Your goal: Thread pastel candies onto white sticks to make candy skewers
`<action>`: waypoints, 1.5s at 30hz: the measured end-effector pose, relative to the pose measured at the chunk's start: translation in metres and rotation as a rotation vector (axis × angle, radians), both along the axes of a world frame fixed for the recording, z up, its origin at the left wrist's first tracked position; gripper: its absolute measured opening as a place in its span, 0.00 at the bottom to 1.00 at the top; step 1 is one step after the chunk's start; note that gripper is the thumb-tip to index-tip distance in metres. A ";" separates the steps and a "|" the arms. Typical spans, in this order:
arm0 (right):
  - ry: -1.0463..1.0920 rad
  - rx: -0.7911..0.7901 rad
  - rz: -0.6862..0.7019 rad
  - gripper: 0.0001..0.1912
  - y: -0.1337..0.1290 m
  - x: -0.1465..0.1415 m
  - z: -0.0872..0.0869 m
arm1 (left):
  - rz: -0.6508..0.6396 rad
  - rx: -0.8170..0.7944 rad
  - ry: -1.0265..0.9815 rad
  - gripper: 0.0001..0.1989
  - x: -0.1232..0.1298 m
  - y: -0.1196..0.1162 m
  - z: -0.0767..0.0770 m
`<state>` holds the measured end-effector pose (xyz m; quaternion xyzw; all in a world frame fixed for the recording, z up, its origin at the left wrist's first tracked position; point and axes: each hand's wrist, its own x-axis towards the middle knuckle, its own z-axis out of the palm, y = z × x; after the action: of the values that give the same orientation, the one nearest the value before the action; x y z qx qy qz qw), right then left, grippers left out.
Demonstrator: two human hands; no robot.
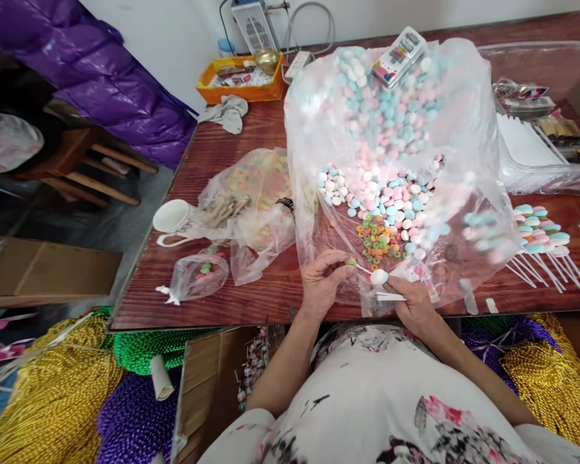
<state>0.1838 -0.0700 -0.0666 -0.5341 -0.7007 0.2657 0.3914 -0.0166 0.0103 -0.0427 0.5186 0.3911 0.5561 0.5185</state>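
My left hand (pixel 325 278) pinches a small green ring (pixel 351 262) at the tip of a thin white stick (pixel 363 269). At the stick's other end is a rounded white and pale blue candy piece (pixel 379 277). The fingers of my right hand (pixel 412 299) close on that piece's right side, and several loose white sticks (pixel 390 297) lie under the same hand. Just beyond my hands, a heap of green and orange rings (pixel 377 240) rests on a big clear plastic bag (pixel 314 122), beside loose pink, white and blue candy pieces (pixel 401 200).
Finished-looking candy sticks (pixel 541 232) lie in rows at the right, before a clear plastic bin (pixel 551 171). On the left are a white mug (pixel 171 216), a bag of rings (pixel 261 177) and a small knotted bag (pixel 198 277). An orange tray (pixel 241 93) stands behind.
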 end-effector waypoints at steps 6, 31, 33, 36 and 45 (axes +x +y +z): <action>-0.030 0.025 0.027 0.20 -0.004 -0.003 0.013 | 0.147 0.440 0.323 0.11 -0.009 -0.005 0.010; -0.454 -0.012 -0.010 0.22 -0.002 0.007 0.016 | 0.026 0.520 0.647 0.07 -0.009 -0.011 0.002; -0.447 -0.028 -0.023 0.21 -0.002 0.006 0.016 | 0.002 0.518 0.642 0.08 -0.008 -0.012 0.003; -0.383 -0.036 0.002 0.22 -0.003 0.004 0.014 | 0.013 0.494 0.577 0.09 -0.008 -0.014 0.004; -0.227 -0.041 0.037 0.25 -0.002 -0.003 0.008 | -0.081 -0.244 -0.141 0.14 -0.005 -0.014 -0.003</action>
<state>0.1813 -0.0720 -0.0583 -0.5558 -0.7446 0.2249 0.2935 -0.0212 -0.0033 -0.0457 0.4267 0.3969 0.5181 0.6260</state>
